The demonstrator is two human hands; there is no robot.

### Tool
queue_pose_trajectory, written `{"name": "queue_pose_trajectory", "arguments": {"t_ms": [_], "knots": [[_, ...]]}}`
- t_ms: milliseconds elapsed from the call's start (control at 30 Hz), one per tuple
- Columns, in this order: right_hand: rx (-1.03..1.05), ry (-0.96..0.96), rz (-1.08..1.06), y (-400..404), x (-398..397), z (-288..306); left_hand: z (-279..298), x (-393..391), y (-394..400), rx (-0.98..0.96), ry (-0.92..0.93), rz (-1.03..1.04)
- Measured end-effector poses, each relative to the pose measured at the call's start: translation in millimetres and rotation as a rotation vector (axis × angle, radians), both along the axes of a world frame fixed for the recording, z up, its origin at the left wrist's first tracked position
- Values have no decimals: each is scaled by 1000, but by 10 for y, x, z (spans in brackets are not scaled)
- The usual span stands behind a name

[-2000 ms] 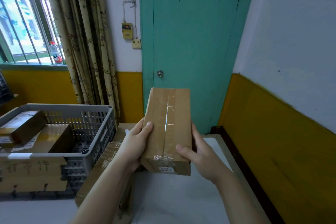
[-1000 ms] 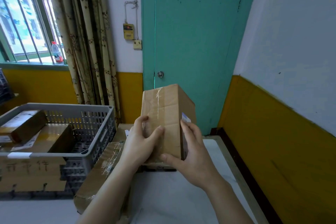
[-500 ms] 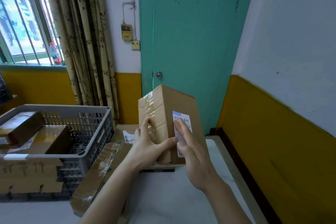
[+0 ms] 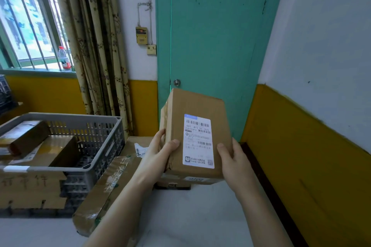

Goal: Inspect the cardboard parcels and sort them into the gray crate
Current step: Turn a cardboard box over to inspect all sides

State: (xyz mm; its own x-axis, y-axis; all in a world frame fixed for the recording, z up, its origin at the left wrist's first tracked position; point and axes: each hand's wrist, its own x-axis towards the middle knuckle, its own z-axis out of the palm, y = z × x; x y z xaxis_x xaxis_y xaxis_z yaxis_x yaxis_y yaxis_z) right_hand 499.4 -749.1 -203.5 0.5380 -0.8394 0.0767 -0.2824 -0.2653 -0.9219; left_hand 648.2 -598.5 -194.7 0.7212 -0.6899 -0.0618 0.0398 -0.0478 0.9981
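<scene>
— Turned since a moment ago: the parcel [image 4: 197, 136] now shows its label [image 4: 198, 141] at centre frame, left hand [image 4: 160, 151] and right hand [image 4: 230, 158] clamping opposite sides.

— Risk?

— Thin thumb grip; it could slip short of the gray crate [image 4: 84, 126] at mid-left.

- The held parcel [image 4: 197, 134] is a plain brown cardboard box, raised above the desk, its white shipping label [image 4: 198, 141] with barcodes facing the camera; clear tape runs along its left edge.
- The gray crate [image 4: 96, 140] stands at the left, slotted walls, holding two brown parcels [image 4: 26, 138], one leaning across the other.
- A long taped parcel [image 4: 104, 190] lies flat just beside the crate.
- Another flat parcel [image 4: 140, 144] lies behind it, partly hidden.
</scene>
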Motion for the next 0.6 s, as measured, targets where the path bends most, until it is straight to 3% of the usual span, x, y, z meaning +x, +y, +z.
{"name": "queue_pose_trajectory", "arguments": {"t_ms": [167, 600], "knots": [[-45, -59, 16, -46, 9, -65, -13, -47, -15, 60, 44, 15], [-81, -123, 87, 397, 480, -89, -15, 189, 519, 142, -136, 137]]}}
